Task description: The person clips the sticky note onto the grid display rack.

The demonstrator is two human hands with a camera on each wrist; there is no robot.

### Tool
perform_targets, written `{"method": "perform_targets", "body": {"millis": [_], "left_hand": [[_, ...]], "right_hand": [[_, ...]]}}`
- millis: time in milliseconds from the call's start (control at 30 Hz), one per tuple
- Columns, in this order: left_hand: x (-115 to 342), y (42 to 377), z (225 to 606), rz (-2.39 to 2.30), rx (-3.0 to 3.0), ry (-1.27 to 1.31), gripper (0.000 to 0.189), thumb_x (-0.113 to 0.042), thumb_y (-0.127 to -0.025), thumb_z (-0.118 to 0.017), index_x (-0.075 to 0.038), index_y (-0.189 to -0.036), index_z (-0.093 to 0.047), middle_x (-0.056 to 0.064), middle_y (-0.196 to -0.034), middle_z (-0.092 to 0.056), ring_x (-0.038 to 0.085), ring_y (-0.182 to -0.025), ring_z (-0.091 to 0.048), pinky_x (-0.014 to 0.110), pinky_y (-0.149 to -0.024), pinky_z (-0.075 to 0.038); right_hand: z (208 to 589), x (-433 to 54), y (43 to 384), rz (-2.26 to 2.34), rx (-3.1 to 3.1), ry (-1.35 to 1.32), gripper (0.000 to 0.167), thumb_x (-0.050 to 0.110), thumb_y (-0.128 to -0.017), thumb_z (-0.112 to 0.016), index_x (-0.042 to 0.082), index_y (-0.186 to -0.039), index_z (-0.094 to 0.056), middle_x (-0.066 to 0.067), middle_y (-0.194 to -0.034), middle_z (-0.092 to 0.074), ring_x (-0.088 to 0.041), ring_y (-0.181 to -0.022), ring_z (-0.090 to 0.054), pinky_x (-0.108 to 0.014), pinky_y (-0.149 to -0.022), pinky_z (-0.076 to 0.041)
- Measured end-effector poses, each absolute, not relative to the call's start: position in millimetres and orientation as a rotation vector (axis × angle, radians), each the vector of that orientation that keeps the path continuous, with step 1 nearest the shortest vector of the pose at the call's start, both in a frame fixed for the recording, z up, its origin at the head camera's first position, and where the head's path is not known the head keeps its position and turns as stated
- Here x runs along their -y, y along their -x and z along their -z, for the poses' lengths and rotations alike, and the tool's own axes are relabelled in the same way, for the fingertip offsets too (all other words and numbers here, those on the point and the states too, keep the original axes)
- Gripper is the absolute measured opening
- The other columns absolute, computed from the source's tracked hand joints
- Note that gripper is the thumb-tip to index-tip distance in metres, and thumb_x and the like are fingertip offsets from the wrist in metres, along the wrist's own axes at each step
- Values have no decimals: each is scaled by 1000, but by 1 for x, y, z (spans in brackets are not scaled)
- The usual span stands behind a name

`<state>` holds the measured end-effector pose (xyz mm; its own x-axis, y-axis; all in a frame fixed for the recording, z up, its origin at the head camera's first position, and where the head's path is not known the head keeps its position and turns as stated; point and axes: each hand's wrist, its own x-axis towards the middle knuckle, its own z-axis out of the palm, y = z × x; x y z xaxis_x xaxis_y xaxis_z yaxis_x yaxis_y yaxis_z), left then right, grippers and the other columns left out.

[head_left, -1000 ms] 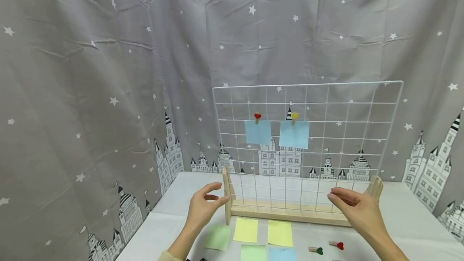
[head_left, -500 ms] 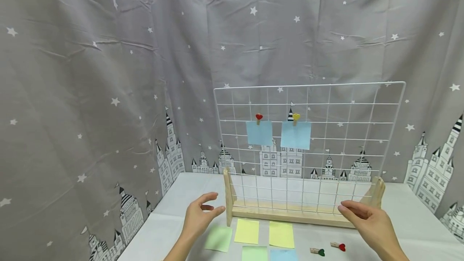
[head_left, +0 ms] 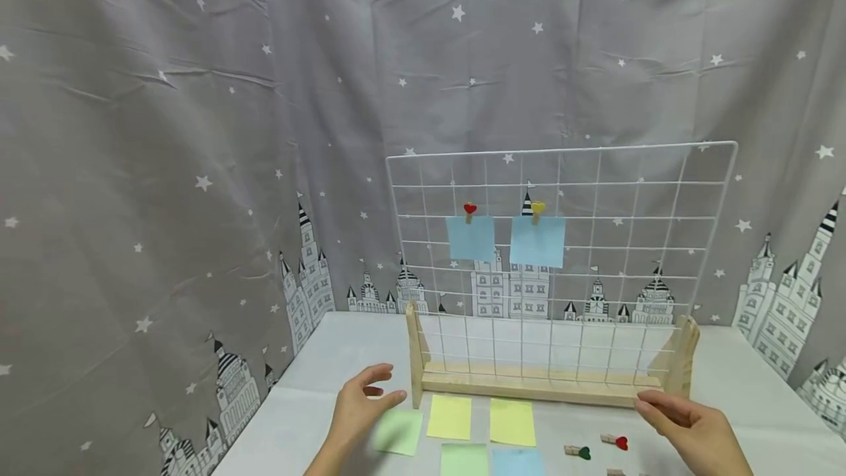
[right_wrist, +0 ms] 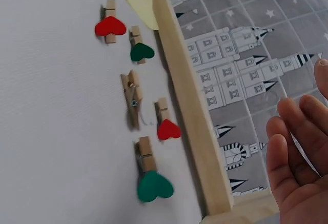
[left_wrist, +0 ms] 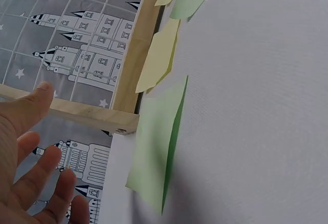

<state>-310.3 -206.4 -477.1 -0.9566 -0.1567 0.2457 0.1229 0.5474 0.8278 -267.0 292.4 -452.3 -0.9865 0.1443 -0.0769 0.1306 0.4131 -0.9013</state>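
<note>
My left hand point(head_left: 360, 406) hovers by the left foot of the wire grid rack, its fingers spread and holding nothing. Under its thumb lies a green sticky note point(head_left: 399, 432), whose raised edge shows in the left wrist view. To the right of the rack's base, my right hand point(head_left: 694, 428) hangs with relaxed fingers and nothing in them. Nearest it are clothespins with a red heart point(head_left: 617, 442) and a green heart point(head_left: 581, 452). On the white wire grid point(head_left: 562, 150), two blue notes point(head_left: 471, 239) hang from clothespins with a red and a yellow heart.
Two yellow notes point(head_left: 449, 417) lie before the wooden base point(head_left: 548, 386), with another green note point(head_left: 465, 459) and a blue note point(head_left: 518, 463) nearer me. In the right wrist view, several clothespins lie scattered, one plain clothespin point(right_wrist: 132, 100) on its side. A grey curtain point(head_left: 198, 131) hangs behind.
Both hands have come down towards the table. My right hand has also drifted right, away from the grid, and the left slightly left. The notes and clothespins stay in place.
</note>
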Motion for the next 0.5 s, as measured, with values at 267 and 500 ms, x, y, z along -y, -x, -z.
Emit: {"method": "perform_targets", "body": {"millis": [267, 500], "left_hand": [[208, 312, 485, 1360, 2516, -17, 55, -29, -78, -90, -11, -126, -71, 12, -121, -74, 31, -103, -69, 41, -84, -57], [206, 311, 496, 1451, 2547, -75, 55, -26, -80, -89, -10, -129, -69, 13, -123, -73, 20, -96, -66, 33, -77, -55]], "right_hand": [[466, -298, 269, -1724, 2632, 291, 70, 56, -91, -73, 3, -136, -66, -7, -115, -78, -14, -94, -73, -35, -78, -60], [486, -303, 269, -1796, 2613, 334, 75, 58, -88, -75, -2, -134, -65, -11, -115, -78, -24, -101, -75, -38, -80, -61]]}}
